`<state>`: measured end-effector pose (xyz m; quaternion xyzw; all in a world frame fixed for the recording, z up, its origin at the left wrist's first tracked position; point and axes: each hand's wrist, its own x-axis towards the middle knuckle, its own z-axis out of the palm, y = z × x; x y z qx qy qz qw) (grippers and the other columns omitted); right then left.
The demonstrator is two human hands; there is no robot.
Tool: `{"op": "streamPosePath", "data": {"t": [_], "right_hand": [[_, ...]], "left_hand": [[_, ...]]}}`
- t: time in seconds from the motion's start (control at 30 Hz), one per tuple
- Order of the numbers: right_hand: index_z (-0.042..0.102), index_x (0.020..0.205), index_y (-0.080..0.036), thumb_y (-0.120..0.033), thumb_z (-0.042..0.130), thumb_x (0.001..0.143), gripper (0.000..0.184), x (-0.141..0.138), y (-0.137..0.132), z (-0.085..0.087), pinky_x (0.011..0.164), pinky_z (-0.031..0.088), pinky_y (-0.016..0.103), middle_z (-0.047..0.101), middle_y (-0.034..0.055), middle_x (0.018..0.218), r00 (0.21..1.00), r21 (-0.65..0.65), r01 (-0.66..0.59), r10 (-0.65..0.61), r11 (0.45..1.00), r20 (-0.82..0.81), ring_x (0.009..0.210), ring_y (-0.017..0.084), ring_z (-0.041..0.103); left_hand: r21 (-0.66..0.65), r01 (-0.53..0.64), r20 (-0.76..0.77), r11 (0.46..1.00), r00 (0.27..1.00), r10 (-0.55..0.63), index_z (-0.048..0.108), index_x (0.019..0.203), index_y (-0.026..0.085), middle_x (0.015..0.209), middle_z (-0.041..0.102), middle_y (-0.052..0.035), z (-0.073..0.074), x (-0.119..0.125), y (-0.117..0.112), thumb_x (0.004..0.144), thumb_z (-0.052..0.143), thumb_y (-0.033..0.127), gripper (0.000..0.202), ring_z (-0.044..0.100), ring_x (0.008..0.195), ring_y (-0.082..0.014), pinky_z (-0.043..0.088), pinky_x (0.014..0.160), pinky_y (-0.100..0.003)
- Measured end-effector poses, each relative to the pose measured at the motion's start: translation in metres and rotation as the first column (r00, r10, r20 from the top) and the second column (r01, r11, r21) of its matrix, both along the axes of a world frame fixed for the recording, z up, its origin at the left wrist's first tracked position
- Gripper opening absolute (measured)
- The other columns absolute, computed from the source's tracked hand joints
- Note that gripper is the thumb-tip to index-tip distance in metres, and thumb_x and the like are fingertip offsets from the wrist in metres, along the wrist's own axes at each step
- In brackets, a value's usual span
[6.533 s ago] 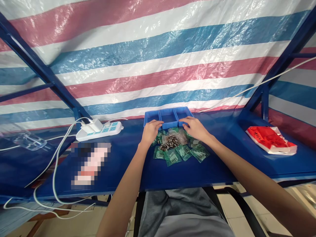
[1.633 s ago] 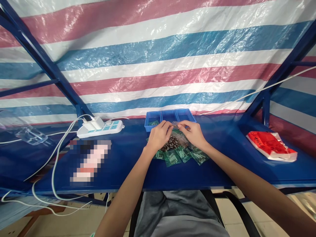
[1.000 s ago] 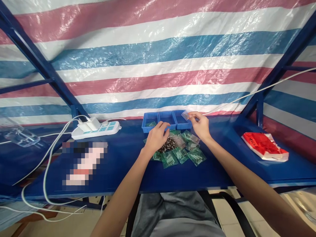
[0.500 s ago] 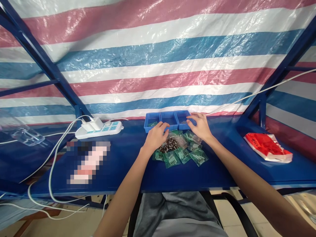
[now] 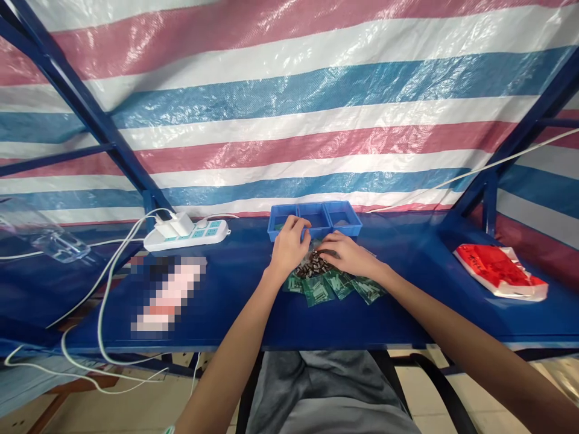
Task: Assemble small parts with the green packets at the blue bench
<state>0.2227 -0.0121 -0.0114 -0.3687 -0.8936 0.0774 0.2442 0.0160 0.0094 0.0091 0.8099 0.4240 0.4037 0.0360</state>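
My left hand (image 5: 291, 244) hovers at the left of a heap of small brown-and-silver metal parts (image 5: 310, 267), thumb and bent fingers apart, with nothing visible between them. From the right, my right hand (image 5: 344, 253) reaches into the top of the same heap, its fingers and thumb drawn together. What it pinches, if anything, is too small to make out. Several small green-tinted clear bags (image 5: 319, 292) of slim light pieces lie around the front of the heap. Behind both hands stands a blue tray (image 5: 360, 228) with three compartments; a greenish item shows in its left one, partly behind my left hand.
A white power strip (image 5: 187, 236) with plugs and cables sits at the back left. A clear plastic bottle (image 5: 67, 246) lies at far left, and a red-and-white packet (image 5: 500, 271) at right. Blue metal posts and a striped sheet (image 5: 316, 144) bound the blue table (image 5: 235, 313).
My right hand has moved left and toward me, from the tray's right compartment down onto the metal parts. My left hand stays close to the heap. The view has shifted slightly.
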Motion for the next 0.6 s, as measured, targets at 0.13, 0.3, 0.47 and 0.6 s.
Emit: {"op": "streamPosePath", "data": {"t": [0.13,0.3,0.47,0.6], "right_hand": [[0.074,0.101,-0.019,-0.024,0.05,0.102,0.024,-0.005,-0.001,0.0,0.092,0.048,0.046,0.068,0.0109,0.099,1.0,0.033,0.021,-0.022,0.999,0.01,0.096,0.028,0.062],[0.072,0.09,-0.019,-0.02,0.05,0.101,0.024,-0.009,-0.001,-0.001,0.092,0.048,0.045,0.068,0.0099,0.092,1.0,0.062,0.029,-0.029,0.998,-0.011,0.091,0.027,0.061],[0.071,0.094,-0.02,-0.021,0.052,0.099,0.02,-0.004,0.002,-0.002,0.088,0.049,0.044,0.069,0.0099,0.094,0.995,0.026,0.053,-0.051,0.998,-0.089,0.095,0.028,0.062],[0.071,0.098,-0.022,-0.023,0.055,0.097,0.016,0.004,0.007,-0.003,0.085,0.05,0.042,0.071,0.0092,0.098,0.98,-0.024,0.088,-0.091,0.996,-0.179,0.099,0.028,0.063]], "left_hand": [[-0.022,0.006,-0.026,1.0,1.0,-0.007,0.062,0.105,0.022,0.111,0.059,-0.0067,-0.003,0.003,-0.002,0.098,0.048,0.018,0.016,0.067,0.089,-0.0182,0.054,0.077,-0.032],[-0.061,0.013,-0.048,0.998,0.999,-0.016,0.06,0.104,0.022,0.111,0.059,-0.006,-0.006,0.003,-0.001,0.098,0.047,0.019,0.015,0.066,0.087,-0.0176,0.054,0.079,-0.032],[-0.049,0.018,-0.019,0.999,1.0,-0.019,0.052,0.112,0.02,0.109,0.059,-0.0069,-0.009,0.003,0.002,0.098,0.047,0.02,0.015,0.064,0.088,-0.0186,0.052,0.078,-0.033],[-0.058,0.019,-0.013,0.998,1.0,-0.02,0.049,0.108,0.021,0.108,0.059,-0.0069,-0.011,0.004,0.003,0.097,0.046,0.02,0.011,0.063,0.084,-0.0182,0.051,0.075,-0.033]]}}
